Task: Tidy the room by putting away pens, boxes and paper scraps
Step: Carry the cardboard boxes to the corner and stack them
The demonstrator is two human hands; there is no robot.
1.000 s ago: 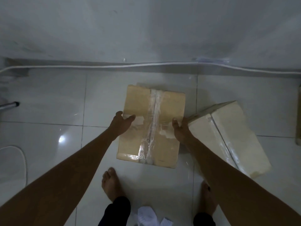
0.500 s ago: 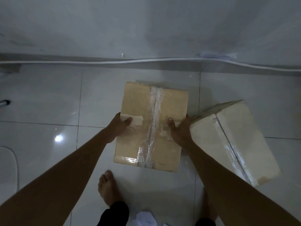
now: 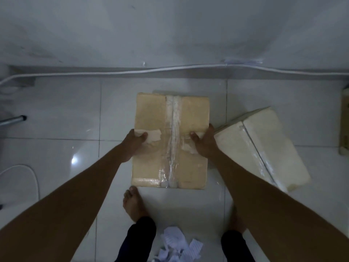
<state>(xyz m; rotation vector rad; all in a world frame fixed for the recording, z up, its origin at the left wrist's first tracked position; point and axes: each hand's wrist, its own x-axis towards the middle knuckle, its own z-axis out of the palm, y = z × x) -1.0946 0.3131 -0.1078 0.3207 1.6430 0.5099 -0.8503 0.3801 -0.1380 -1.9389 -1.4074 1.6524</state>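
A brown cardboard box (image 3: 151, 114) sealed with clear tape down its middle sits squarely in front of me, above the white tiled floor. My left hand (image 3: 133, 143) grips its left side, thumb on top. My right hand (image 3: 204, 143) grips its right side, thumb on the top face. A paler cardboard box (image 3: 268, 144) lies tilted on the floor just right of my right hand. Crumpled white paper scraps (image 3: 177, 246) lie between my bare feet.
A white wall with a white cable (image 3: 113, 72) along its base runs across the back. A metal leg (image 3: 13, 120) and a white cord (image 3: 28, 171) are at the left. Another cardboard piece (image 3: 344, 125) shows at the right edge.
The brown box has turned from slightly skewed to square with me and sits a little farther right. Both hands keep their hold on its sides.
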